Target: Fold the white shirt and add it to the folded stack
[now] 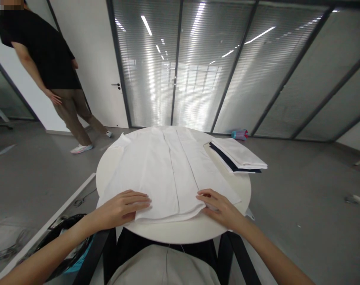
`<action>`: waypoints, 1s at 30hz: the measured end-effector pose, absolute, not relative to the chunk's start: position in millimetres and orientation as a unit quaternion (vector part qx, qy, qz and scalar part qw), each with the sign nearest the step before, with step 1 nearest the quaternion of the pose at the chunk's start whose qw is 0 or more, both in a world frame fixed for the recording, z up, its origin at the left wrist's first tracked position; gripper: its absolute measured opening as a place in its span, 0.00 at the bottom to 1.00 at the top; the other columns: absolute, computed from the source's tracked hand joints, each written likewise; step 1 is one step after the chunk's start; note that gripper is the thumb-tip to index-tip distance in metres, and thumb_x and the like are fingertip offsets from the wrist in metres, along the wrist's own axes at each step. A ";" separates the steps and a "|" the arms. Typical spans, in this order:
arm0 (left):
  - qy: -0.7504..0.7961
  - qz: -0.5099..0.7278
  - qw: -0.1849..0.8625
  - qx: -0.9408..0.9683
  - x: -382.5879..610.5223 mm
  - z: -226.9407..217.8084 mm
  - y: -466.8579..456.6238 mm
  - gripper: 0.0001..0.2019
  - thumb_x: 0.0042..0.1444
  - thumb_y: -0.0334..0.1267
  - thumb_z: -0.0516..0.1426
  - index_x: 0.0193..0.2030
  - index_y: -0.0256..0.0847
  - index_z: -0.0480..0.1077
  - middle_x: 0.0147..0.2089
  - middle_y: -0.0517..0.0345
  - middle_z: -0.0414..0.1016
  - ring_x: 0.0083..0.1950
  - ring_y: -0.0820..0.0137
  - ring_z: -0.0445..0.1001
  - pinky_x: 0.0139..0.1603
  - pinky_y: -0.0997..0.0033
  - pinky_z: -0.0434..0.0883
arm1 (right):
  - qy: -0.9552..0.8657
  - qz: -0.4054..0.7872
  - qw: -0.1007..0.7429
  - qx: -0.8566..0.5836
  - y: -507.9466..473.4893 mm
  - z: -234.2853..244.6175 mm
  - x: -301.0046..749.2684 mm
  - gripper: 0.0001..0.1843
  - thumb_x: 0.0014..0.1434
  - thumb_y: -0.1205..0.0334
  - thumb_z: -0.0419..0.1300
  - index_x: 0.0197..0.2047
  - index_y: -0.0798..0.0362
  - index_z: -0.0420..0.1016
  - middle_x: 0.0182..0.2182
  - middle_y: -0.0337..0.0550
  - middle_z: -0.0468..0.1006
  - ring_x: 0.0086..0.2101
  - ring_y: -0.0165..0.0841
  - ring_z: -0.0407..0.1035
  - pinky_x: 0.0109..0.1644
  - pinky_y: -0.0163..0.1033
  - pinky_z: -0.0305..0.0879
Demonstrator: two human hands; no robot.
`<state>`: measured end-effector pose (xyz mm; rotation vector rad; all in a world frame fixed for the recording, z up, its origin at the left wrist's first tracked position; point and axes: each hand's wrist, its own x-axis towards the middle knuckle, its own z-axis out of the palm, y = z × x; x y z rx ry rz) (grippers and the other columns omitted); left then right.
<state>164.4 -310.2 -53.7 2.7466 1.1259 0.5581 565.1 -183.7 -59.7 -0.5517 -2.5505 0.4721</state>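
Office room: grey floor, far wall of glass with shut blinds (198,71), white door (91,59) far left. Head view only.

Round white worktop (180,233) dead ahead, its near edge at the wearer's lap. White shirt (156,166) lies flat across it. Placket runs near-to-far down the middle, hem at the near edge, far end reaching the far rim.

Left grip (123,206): palm down on the near-left hem, fingers spread and pointing right. Released, nothing pinched. Right grip (220,206): palm down on the near-right hem, fingertips on the cloth edge. Also released, flat. The two sit either side of the placket, well apart.

Folded stack (239,156), white over dark, on the worktop's right side, just beside the shirt, untouched. Small can (239,134) on the floor beyond it. Another person (46,59) stands far left by the door, well clear.

My read: the step in hand looks like flattening the hem end. Any lift or fold from here calls for fingers closing on the hem corners first, evenly on both sides, or the cloth skews.
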 end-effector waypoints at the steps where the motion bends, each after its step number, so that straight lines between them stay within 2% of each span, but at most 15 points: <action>1: 0.371 0.183 0.063 0.908 164.6 -54.4 -310.3 0.30 0.63 0.25 0.53 0.70 0.51 0.61 0.65 0.52 0.72 0.65 0.61 0.70 0.64 0.55 0.71 | -0.933 0.171 0.245 -0.199 -183.8 -59.1 564.1 0.17 0.69 0.58 0.56 0.59 0.47 0.75 0.54 0.50 0.75 0.52 0.38 0.72 0.57 0.44 0.72; 4: 0.369 0.196 0.067 0.906 165.2 -58.2 -309.9 0.29 0.63 0.26 0.54 0.70 0.49 0.62 0.65 0.50 0.70 0.65 0.62 0.71 0.63 0.58 0.72 | -0.935 0.167 0.248 -0.192 -183.5 -58.0 561.2 0.16 0.71 0.56 0.54 0.58 0.47 0.75 0.54 0.49 0.76 0.52 0.36 0.73 0.57 0.43 0.72; 7: 0.366 0.227 0.048 0.901 166.8 -62.0 -309.2 0.28 0.63 0.24 0.51 0.68 0.47 0.64 0.65 0.48 0.71 0.65 0.63 0.70 0.63 0.59 0.72 | -0.932 0.164 0.261 -0.188 -182.6 -59.0 559.8 0.16 0.72 0.56 0.51 0.57 0.48 0.75 0.52 0.48 0.77 0.51 0.36 0.74 0.57 0.43 0.73; 11: 0.346 0.216 0.017 0.913 168.7 -60.7 -309.8 0.27 0.63 0.23 0.49 0.66 0.45 0.66 0.61 0.48 0.75 0.64 0.62 0.71 0.65 0.55 0.70 | -0.921 0.152 0.307 -0.187 -181.9 -61.2 560.5 0.16 0.73 0.59 0.49 0.53 0.48 0.77 0.48 0.49 0.79 0.48 0.37 0.75 0.53 0.44 0.75; 14: 0.335 0.187 0.016 0.923 167.9 -56.8 -311.3 0.28 0.64 0.23 0.48 0.68 0.45 0.63 0.60 0.48 0.76 0.63 0.62 0.72 0.65 0.54 0.68 | -0.918 0.154 0.318 -0.179 -181.9 -63.7 562.1 0.15 0.72 0.61 0.50 0.52 0.47 0.77 0.46 0.49 0.79 0.47 0.38 0.75 0.51 0.44 0.75; 16: 0.338 0.189 0.026 0.922 166.4 -54.8 -311.9 0.28 0.65 0.24 0.47 0.69 0.45 0.62 0.60 0.48 0.76 0.63 0.62 0.73 0.63 0.56 0.70 | -0.922 0.159 0.315 -0.162 -181.5 -66.3 563.0 0.14 0.70 0.63 0.53 0.55 0.46 0.75 0.48 0.49 0.78 0.49 0.38 0.74 0.52 0.44 0.75; 20: 0.362 0.235 0.056 0.900 164.0 -53.4 -309.8 0.21 0.69 0.31 0.48 0.67 0.45 0.65 0.59 0.48 0.77 0.60 0.61 0.75 0.58 0.58 0.72 | -0.929 0.142 0.295 -0.174 -175.0 -69.6 561.9 0.25 0.65 0.68 0.56 0.64 0.44 0.69 0.54 0.50 0.74 0.54 0.39 0.70 0.57 0.48 0.72; 22: 0.369 0.255 0.067 0.891 164.0 -53.3 -307.0 0.19 0.71 0.35 0.48 0.64 0.45 0.68 0.57 0.47 0.78 0.58 0.61 0.76 0.58 0.58 0.72 | -0.932 0.121 0.271 -0.207 -167.7 -68.5 559.5 0.27 0.64 0.69 0.56 0.65 0.44 0.69 0.55 0.50 0.74 0.55 0.41 0.69 0.59 0.51 0.70; 27: 0.361 0.259 0.059 0.894 163.6 -51.9 -297.7 0.18 0.71 0.37 0.48 0.62 0.44 0.70 0.55 0.46 0.79 0.56 0.61 0.77 0.57 0.58 0.73 | -0.946 0.093 0.216 -0.222 -144.5 -62.4 551.3 0.23 0.66 0.65 0.57 0.64 0.46 0.71 0.58 0.51 0.73 0.58 0.42 0.67 0.62 0.53 0.67; 30: 0.363 0.239 0.028 0.900 161.5 -50.8 -293.2 0.20 0.68 0.37 0.52 0.65 0.45 0.67 0.57 0.45 0.77 0.59 0.58 0.75 0.60 0.54 0.71 | -0.955 0.068 0.205 -0.202 -136.5 -60.8 547.6 0.21 0.67 0.65 0.57 0.62 0.48 0.73 0.61 0.52 0.72 0.60 0.43 0.66 0.64 0.55 0.65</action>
